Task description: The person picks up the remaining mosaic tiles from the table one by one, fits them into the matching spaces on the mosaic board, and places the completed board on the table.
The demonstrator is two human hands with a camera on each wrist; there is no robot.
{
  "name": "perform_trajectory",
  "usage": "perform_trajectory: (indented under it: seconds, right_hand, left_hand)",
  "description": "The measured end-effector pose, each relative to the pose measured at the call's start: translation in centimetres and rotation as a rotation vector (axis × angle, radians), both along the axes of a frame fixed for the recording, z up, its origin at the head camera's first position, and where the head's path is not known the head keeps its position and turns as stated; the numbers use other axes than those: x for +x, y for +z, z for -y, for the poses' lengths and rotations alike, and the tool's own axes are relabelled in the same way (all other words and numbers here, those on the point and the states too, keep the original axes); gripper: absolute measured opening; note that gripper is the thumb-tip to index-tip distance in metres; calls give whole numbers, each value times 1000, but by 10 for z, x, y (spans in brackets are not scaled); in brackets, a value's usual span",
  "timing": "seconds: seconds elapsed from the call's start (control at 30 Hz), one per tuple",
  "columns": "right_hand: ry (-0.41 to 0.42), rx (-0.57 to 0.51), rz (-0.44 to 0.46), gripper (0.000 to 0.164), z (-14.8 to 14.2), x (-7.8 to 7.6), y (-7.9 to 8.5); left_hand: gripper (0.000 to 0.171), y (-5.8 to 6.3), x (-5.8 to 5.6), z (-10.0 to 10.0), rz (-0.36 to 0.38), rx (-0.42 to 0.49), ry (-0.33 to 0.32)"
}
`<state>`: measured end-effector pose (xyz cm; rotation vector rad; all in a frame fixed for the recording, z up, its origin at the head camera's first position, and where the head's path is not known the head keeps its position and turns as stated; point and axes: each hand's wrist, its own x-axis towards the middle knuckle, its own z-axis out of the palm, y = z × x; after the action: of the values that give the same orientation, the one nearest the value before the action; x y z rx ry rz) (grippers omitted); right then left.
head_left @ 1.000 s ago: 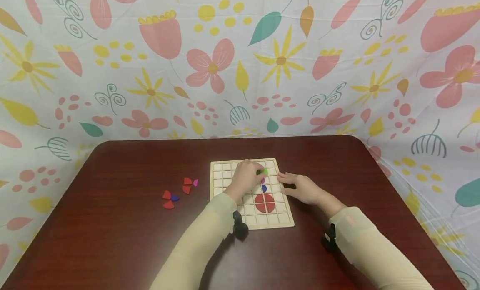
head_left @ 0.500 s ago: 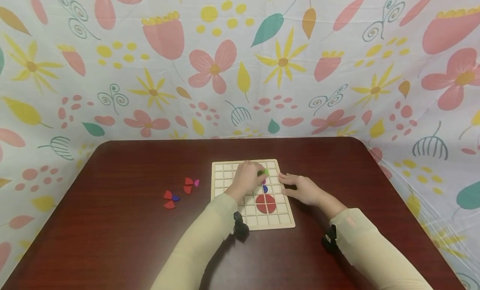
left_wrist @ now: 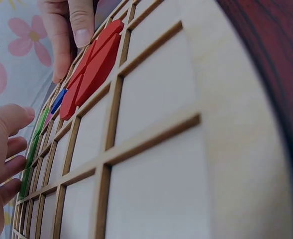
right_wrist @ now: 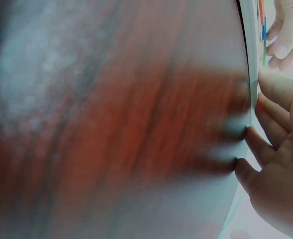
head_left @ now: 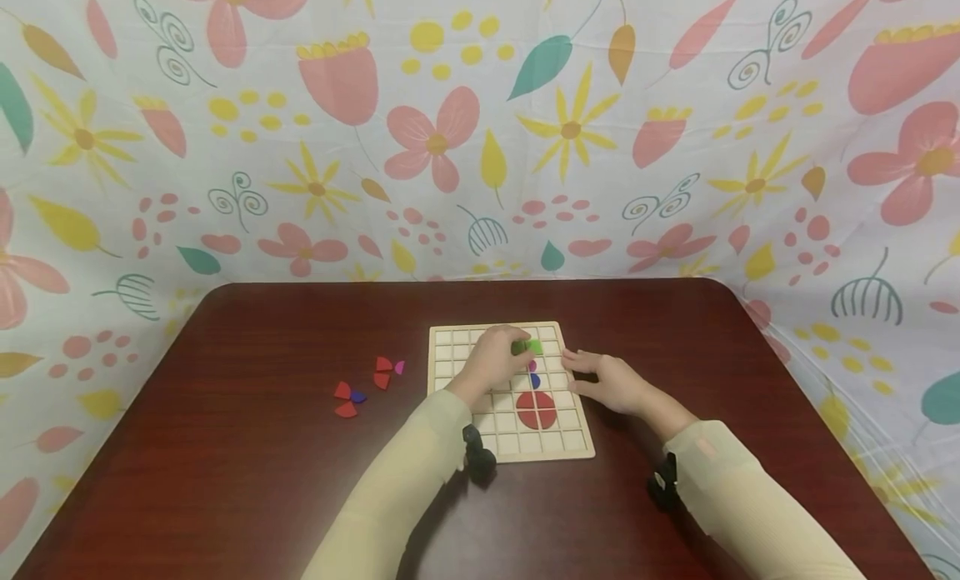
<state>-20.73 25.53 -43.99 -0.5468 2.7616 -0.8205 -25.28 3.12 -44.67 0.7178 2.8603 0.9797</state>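
Observation:
A wooden grid board (head_left: 585, 456) with white cells lies on the table. My left hand (head_left: 491, 359) reaches over its far part, fingertips at a dark green piece (left_wrist: 31, 162) in the left wrist view. Beside that piece sits a bright green piece (head_left: 535, 347). Below them, in one line, are a magenta piece (head_left: 532, 366), a blue piece (head_left: 536, 381) and a red disc (head_left: 527, 403) made of several quarter pieces. My right hand (head_left: 611, 382) rests along the board's right edge, fingers extended and touching it.
Loose pieces lie left of the board: red wedges (head_left: 384, 364), a small magenta piece (head_left: 400, 367) and a blue piece (head_left: 357, 397). The dark wood table (head_left: 225, 447) backs onto a flower-patterned cloth (head_left: 442, 222).
More of the bright green piece shows beside my left fingers, with dark green now visible to its left. The right hand keeps its place at the board's edge. The head view has shifted slightly.

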Motion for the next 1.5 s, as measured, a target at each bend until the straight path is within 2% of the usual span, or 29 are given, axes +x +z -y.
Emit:
perform_trajectory:
  seconds: [0.27,0.47,0.77,0.93,1.1,1.3,1.5]
  right_hand:
    - [-8,2,16,50,0,0,0]
    - [-10,3,24,50,-1,1,0]
    - [-16,-8,26,50,0,3,1]
    - [-20,-4,30,50,0,3,2]
    - [-16,-6,24,50,0,2,1]
    - [-11,2,14,50,0,1,0]
    - [-2,-1,-10,49,1,2,-1]
  left_hand:
    - [36,3,4,5,48,65,5]
    - [36,2,5,11,44,98,-1]
    - [40,3,9,24,84,171,11]
    - [39,7,14,31,83,193,14]
    - [38,11,20,40,106,230,33]
    - [39,9,23,53,131,286,66]
    - [38,10,29,64,124,306,96]
